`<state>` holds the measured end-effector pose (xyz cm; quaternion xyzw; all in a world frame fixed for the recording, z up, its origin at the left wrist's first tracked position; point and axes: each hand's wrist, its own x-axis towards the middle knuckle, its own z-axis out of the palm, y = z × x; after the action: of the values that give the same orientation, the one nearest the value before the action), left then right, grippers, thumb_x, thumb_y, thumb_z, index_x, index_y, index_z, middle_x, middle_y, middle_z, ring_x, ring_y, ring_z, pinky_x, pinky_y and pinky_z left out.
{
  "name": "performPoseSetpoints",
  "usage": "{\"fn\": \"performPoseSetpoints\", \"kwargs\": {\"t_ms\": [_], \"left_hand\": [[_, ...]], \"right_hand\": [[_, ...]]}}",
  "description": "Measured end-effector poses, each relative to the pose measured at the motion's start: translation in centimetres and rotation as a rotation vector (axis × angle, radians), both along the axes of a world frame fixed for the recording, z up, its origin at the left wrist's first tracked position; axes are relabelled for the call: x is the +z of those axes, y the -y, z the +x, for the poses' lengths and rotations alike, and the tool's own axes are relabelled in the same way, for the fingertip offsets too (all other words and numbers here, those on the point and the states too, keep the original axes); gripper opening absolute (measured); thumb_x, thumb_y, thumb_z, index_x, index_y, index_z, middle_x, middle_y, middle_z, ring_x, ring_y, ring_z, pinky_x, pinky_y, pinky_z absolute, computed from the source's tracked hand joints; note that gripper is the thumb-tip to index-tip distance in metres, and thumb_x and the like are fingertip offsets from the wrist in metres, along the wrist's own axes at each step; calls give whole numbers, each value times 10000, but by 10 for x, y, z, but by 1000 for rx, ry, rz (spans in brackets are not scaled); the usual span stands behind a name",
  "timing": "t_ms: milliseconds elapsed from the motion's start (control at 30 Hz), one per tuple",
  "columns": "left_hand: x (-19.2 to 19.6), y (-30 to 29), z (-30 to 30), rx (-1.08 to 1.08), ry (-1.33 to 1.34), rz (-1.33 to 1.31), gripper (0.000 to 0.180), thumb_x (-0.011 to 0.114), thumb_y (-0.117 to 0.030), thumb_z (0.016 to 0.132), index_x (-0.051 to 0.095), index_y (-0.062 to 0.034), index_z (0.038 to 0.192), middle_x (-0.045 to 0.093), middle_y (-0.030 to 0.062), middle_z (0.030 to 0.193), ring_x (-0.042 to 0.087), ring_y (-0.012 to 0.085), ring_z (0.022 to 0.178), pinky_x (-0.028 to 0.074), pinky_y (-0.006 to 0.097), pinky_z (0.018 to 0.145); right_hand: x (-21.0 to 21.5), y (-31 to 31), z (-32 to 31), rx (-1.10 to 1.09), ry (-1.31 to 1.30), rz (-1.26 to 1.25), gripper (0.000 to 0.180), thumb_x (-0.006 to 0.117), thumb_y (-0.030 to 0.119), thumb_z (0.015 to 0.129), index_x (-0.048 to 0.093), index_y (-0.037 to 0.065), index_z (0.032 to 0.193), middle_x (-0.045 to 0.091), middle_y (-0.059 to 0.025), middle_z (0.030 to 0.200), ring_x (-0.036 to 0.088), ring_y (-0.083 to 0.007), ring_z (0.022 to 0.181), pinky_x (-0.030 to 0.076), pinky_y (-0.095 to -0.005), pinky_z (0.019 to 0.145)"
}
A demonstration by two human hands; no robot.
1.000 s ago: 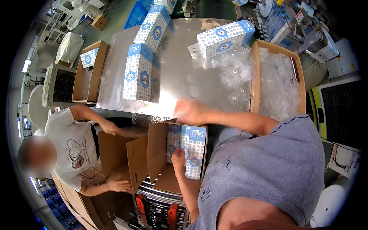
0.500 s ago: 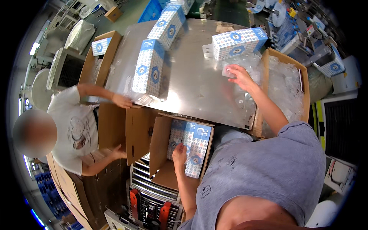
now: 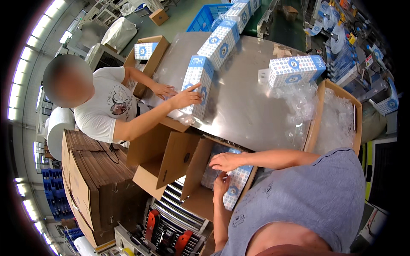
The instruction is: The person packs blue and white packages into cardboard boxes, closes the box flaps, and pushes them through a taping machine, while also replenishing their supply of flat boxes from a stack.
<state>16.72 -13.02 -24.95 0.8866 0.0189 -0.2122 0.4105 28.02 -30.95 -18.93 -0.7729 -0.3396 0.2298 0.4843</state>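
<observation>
An open cardboard box [image 3: 200, 164] stands in front of me, with blue-and-white patterned cartons [image 3: 234, 192] packed along its near right side. My right hand [image 3: 226, 161] reaches across the box top, its fingers bent down over the inside. Just below it, my left hand [image 3: 221, 186] is curled beside the cartons, fingertips close to the right hand. Whatever the two hands pinch is too small and hidden to make out. Clear plastic shows dimly inside the box beyond the hands.
On the metal table [image 3: 243, 115] lie patterned cartons [image 3: 198, 85] in a row and another carton [image 3: 294, 70] at right. Clear plastic pieces fill a cardboard tray [image 3: 337, 119]. A co-worker [image 3: 109, 100] touches the nearest carton. Rollers [image 3: 188, 205] and flattened cardboard [image 3: 102, 179] lie left.
My right hand has come from the table, where it held a small clear plastic piece, down to the box beside my left hand. The co-worker's hand has moved onto a carton. The view has shifted.
</observation>
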Motion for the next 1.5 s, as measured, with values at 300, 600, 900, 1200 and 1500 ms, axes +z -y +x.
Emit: {"fn": "performPoseSetpoints", "kwargs": {"t_ms": [300,600,900,1200,1500], "left_hand": [[21,21,23,1,-69,23,383,681,-202,894,638,-11,1223,712,203,1079,723,301,950,564,380,818],[55,63,70,-11,-79,4,338,672,-176,908,649,8,1191,733,171,988,732,277,895,565,359,796],[121,84,110,166,-523,-538,235,552,-178,1027,657,24,1087,701,67,787,678,129,754,536,255,733],[152,152,224,53,404,-221,471,778,-184,850,598,4,1241,610,198,1238,558,317,1226,432,409,1028],[138,191,374,105,-59,251,1187,895,-255,573,218,25,1506,594,284,1217,636,417,1057,526,523,867]], "right_hand": [[49,173,193,-556,24,195,171,603,60,922,695,7,1057,734,-70,938,696,-138,860,553,-289,780],[61,330,346,-851,369,-184,205,637,31,829,707,66,1019,691,-116,984,672,-271,917,533,-372,814],[70,353,465,-819,966,-729,665,540,-17,882,468,349,1432,430,-150,1441,432,-390,1297,366,-502,1081],[41,211,436,35,794,-951,999,903,379,515,486,220,1409,525,-44,1366,415,-259,1365,86,-804,1091],[79,252,441,-529,946,-346,575,732,51,698,617,179,1248,615,-178,1269,584,-369,1180,460,-492,1000]]}}
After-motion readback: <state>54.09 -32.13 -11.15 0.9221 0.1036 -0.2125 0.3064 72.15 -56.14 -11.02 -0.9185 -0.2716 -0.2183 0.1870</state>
